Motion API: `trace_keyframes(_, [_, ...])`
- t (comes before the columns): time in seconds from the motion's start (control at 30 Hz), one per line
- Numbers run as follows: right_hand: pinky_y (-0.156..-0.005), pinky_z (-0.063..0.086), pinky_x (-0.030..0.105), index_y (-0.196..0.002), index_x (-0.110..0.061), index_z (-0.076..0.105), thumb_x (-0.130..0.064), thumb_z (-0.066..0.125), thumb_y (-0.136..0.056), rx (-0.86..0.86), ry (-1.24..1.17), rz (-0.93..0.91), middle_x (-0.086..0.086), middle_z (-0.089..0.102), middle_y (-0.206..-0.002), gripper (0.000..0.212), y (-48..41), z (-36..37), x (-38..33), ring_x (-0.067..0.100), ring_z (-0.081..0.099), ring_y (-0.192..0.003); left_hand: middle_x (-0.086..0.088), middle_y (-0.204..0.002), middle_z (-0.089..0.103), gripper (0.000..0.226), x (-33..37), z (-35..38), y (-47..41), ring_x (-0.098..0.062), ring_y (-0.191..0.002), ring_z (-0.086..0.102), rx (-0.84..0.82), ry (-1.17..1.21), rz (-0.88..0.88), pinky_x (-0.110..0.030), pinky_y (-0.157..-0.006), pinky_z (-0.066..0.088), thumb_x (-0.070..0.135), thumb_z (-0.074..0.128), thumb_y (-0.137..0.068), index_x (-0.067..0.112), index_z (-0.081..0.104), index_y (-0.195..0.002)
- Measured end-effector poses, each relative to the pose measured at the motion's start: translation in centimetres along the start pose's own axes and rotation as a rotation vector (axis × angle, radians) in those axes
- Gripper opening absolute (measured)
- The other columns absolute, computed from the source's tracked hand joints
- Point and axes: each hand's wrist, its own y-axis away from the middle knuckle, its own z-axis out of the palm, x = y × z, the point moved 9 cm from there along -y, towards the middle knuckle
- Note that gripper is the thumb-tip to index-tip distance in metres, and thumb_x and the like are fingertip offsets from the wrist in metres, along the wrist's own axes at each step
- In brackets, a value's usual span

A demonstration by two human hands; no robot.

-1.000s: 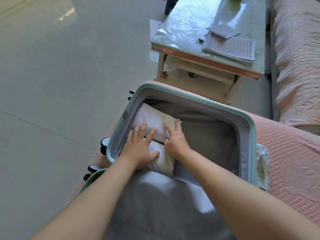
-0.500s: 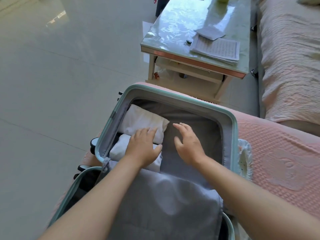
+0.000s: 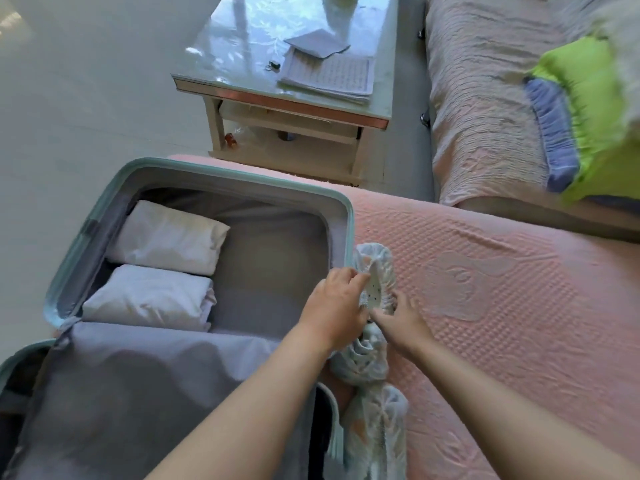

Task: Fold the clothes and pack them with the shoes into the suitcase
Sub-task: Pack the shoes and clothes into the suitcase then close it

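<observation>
A pink textured cover (image 3: 502, 306) is spreading across the near right of the scene, and the open suitcase (image 3: 194, 168) is lying on its left part, mint rim up and grey lining showing. Two folded clothes (image 3: 166, 237) are sitting side by side against the suitcase's left wall, one farther and one nearer, touching each other.

Just beside the suitcase's right rim, a shoe (image 3: 377, 282) in a thin pale wrapper is resting on the cover. The left hand (image 3: 332, 306) is pinching the shoe's near edge with curled fingers. The right hand (image 3: 403, 320) is reaching to the shoe's near end; whether it is gripping cannot be told. More wrapped bundles (image 3: 367, 365) are lying nearer.

Beyond, a glass-topped coffee table (image 3: 381, 98) is carrying papers (image 3: 329, 74), pale glossy floor (image 3: 86, 98) is stretching left, and a sofa (image 3: 485, 98) at far right is holding a green and blue cushion (image 3: 588, 98).
</observation>
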Motion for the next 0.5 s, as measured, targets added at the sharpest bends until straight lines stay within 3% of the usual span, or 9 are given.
trace_keyframes(0.07, [-0.108, 0.042, 0.044, -0.151, -0.019, 0.033, -0.063, 0.066, -0.071, -0.009, -0.151, 0.028, 0.011, 0.05, -0.146, 0.097, 0.2, 0.9, 0.8, 0.03, 0.05, -0.131, -0.008, -0.131, 0.054, 0.051, 1.1, 1.8, -0.1, -0.033, -0.121, 0.043, -0.025, -0.142, 0.04, -0.043, -0.108, 0.037, 0.024, 0.056, -0.081, 0.014, 0.055, -0.131])
trace_keyframes(0.17, [-0.11, 0.04, 0.042, -0.157, -0.022, 0.017, -0.056, 0.076, -0.072, -0.023, -0.202, 0.019, 0.013, 0.042, -0.15, 0.109, 0.6, 2.3, 1.1, 0.031, 0.044, -0.136, -0.015, -0.127, 0.057, 0.055, 1.2, 3.0, 0.3, -0.038, -0.119, 0.048, 0.03, -0.304, 0.059, -0.047, -0.116, 0.029, 0.017, 0.048, -0.067, 0.011, 0.062, -0.12])
trace_keyframes(0.23, [-0.109, 0.041, 0.043, -0.157, -0.029, 0.009, -0.055, 0.076, -0.068, -0.01, -0.187, -0.002, 0.01, 0.042, -0.151, 0.115, 0.7, 2.6, 1.4, 0.03, 0.045, -0.135, -0.017, -0.131, 0.055, 0.058, 1.4, 3.2, 0.7, -0.039, -0.124, 0.046, 0.062, -0.364, 0.095, -0.046, -0.117, 0.024, 0.017, 0.036, -0.068, 0.009, 0.062, -0.12])
trace_keyframes(0.3, [-0.104, 0.046, 0.042, -0.155, -0.032, 0.01, -0.059, 0.071, -0.059, 0.004, -0.204, -0.005, 0.005, 0.049, -0.146, 0.117, 0.3, 2.6, 2.1, 0.028, 0.053, -0.127, -0.015, -0.133, 0.055, 0.057, 2.1, 3.7, 1.0, -0.036, -0.127, 0.047, 0.054, -0.42, 0.166, -0.045, -0.114, 0.03, 0.017, 0.034, -0.071, 0.009, 0.061, -0.121])
trace_keyframes(0.37, [-0.1, 0.049, 0.038, -0.154, -0.03, 0.018, -0.05, 0.073, -0.065, -0.007, -0.222, 0.03, 0.005, 0.057, -0.138, 0.106, -0.1, 2.1, 2.6, 0.028, 0.059, -0.119, -0.01, -0.125, 0.059, 0.052, 2.9, 4.6, 1.0, -0.031, -0.119, 0.052, -0.004, -0.461, 0.238, -0.04, -0.104, 0.04, 0.016, 0.037, -0.074, 0.01, 0.06, -0.12])
trace_keyframes(0.43, [-0.094, 0.049, 0.034, -0.148, -0.028, 0.033, -0.032, 0.07, -0.08, -0.02, -0.232, 0.078, 0.004, 0.064, -0.128, 0.077, 0.0, 1.4, 2.7, 0.027, 0.062, -0.111, -0.007, -0.11, 0.061, 0.045, 3.5, 5.9, 0.7, -0.028, -0.105, 0.055, -0.072, -0.469, 0.264, -0.035, -0.093, 0.045, 0.013, 0.047, -0.075, 0.009, 0.059, -0.118])
trace_keyframes(0.5, [-0.092, 0.052, 0.033, -0.137, -0.027, 0.046, -0.019, 0.066, -0.083, -0.021, -0.269, 0.119, 0.0, 0.067, -0.121, 0.058, -0.3, 0.4, 3.4, 0.024, 0.064, -0.105, -0.007, -0.111, 0.06, 0.051, 3.8, 6.7, 0.1, -0.027, -0.101, 0.058, -0.124, -0.448, 0.223, -0.035, -0.089, 0.049, 0.01, 0.055, -0.075, 0.006, 0.055, -0.126])
